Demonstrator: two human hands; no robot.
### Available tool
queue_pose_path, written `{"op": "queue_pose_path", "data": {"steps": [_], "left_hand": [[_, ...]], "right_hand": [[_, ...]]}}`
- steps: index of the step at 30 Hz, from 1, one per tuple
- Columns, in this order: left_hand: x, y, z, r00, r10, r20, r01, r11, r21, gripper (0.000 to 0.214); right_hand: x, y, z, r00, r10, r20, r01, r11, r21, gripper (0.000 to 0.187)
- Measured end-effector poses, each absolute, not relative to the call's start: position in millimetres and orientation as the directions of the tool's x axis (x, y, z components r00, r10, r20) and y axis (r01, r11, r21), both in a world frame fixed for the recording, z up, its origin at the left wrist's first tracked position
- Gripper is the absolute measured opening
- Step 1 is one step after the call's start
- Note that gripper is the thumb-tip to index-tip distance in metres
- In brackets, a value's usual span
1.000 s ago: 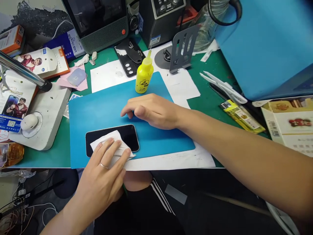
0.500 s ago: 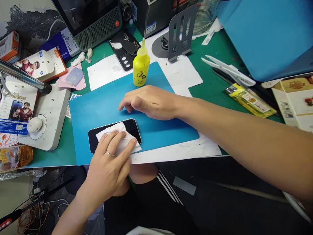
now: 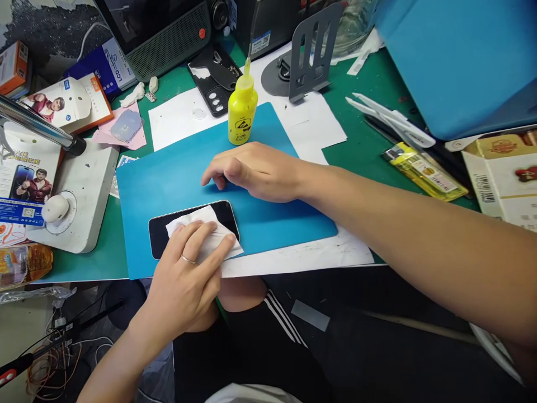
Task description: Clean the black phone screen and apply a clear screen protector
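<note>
At the left of the frame a white lamp base [image 3: 79, 196] sits on the green desk [image 3: 361, 140], clear of your work. Just right of it, low on the blue mat [image 3: 176, 173], the black phone [image 3: 159, 235] lies flat, screen up, its long side running across the frame. Your left hand [image 3: 188, 280] lies on it with fingers [image 3: 218, 246] spread and flat, pressing a white wipe [image 3: 197, 221] against the right part of the glass; nothing is pinched, only held down. This reads as the wiping step on the screen, with the left end of the glass uncovered. The next move likely calls for even, light pressure while you draw the wipe across that bare end, keeping the phone from sliding on the mat. Above it, your right hand [image 3: 255, 170] rests on the mat, fingers loosely curled and holding nothing, close enough to steady the phone's upper edge. Behind that hand, the yellow bottle [image 3: 242, 109] stands upright at the mat's far edge, well out of the wipe's path.
</note>
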State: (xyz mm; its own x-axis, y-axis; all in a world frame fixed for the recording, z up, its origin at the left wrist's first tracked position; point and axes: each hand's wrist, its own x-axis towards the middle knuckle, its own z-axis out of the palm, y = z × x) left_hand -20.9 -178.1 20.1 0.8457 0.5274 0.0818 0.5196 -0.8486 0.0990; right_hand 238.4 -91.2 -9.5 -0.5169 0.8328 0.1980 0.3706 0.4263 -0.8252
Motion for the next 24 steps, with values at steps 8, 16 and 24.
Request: {"op": "queue_pose_path", "data": {"steps": [8, 16, 24], "left_hand": [[-18.6, -174.0, 20.8, 0.850, 0.523, 0.069, 0.514, -0.851, 0.111, 0.049], [-20.1, -173.8, 21.4, 0.862, 0.504, 0.060, 0.497, -0.862, 0.095, 0.050], [-19.0, -174.7, 17.6, 0.872, 0.486, 0.057, 0.481, -0.873, 0.084, 0.052]], "right_hand": [[236.5, -91.7, -13.0, -0.512, 0.831, 0.216, 0.393, 0.450, -0.802, 0.109], [236.9, -92.5, -12.4, -0.494, 0.848, 0.190, 0.404, 0.418, -0.814, 0.102], [235.9, -92.1, -17.1, -0.491, 0.842, 0.223, 0.361, 0.429, -0.828, 0.099]]}}
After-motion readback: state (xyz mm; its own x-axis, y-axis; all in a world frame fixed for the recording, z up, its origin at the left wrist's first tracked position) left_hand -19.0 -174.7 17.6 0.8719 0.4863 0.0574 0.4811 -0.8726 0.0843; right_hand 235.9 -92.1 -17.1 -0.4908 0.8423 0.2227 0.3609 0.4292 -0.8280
